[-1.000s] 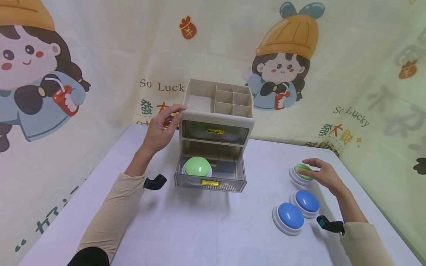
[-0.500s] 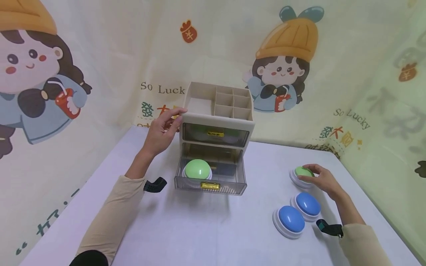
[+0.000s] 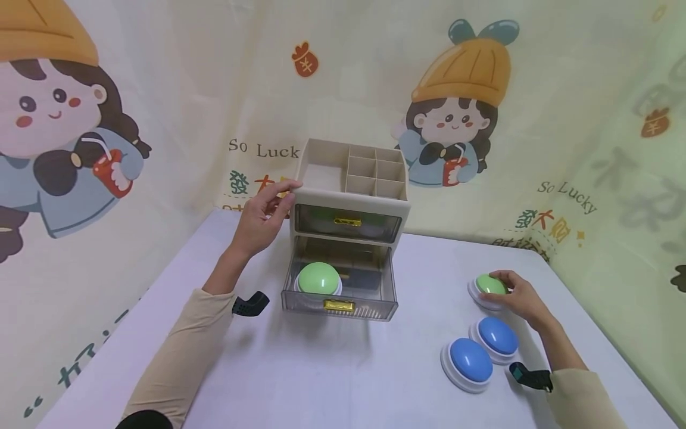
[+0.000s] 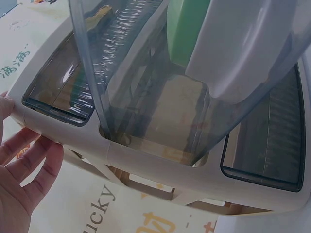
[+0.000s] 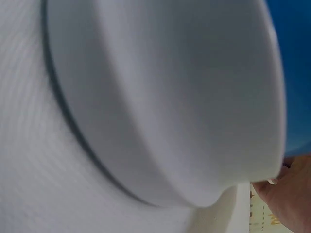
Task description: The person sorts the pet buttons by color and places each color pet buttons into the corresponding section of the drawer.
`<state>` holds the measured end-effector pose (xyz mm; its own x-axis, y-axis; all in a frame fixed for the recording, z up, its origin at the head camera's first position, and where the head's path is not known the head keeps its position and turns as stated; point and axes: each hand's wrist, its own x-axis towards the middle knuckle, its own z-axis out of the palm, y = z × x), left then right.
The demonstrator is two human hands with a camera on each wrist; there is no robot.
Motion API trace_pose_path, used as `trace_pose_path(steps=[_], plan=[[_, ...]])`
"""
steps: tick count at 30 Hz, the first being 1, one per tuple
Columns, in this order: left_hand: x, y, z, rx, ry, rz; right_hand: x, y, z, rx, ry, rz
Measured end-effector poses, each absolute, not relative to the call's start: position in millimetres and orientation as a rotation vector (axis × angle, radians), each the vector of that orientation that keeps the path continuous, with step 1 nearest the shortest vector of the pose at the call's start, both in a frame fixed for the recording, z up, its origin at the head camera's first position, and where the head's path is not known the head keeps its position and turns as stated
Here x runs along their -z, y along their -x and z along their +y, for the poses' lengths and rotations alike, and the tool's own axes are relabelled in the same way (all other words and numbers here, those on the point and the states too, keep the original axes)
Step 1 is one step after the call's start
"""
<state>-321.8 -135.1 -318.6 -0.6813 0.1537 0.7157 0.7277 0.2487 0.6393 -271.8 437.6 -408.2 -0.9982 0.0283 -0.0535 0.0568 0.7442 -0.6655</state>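
"So Lucky" on the backdrop, right hand pinching a green button on the table, left hand with loose fingers touching the drawer box, closed drawer below the pulled-out drawer visible only in left wrist view, blue button filling right wrist view

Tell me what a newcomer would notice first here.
The beige desktop organizer in the middle of the head view would probably come first, its smoky clear drawer pulled out with a green-domed button inside. Next, two blue-domed buttons at the right, nearer than the second green-domed button that the right hand grips. Behind, large cartoon figures in orange hats decorate the backdrop.
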Motion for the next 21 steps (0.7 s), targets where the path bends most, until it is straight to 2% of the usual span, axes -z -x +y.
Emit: trace_pose_path(steps=[21], plan=[[318.8, 320.3, -135.8, 1.439, 0.803, -2.002, 412.4, 266.9, 435.4, 1.165, -0.135, 2.940]])
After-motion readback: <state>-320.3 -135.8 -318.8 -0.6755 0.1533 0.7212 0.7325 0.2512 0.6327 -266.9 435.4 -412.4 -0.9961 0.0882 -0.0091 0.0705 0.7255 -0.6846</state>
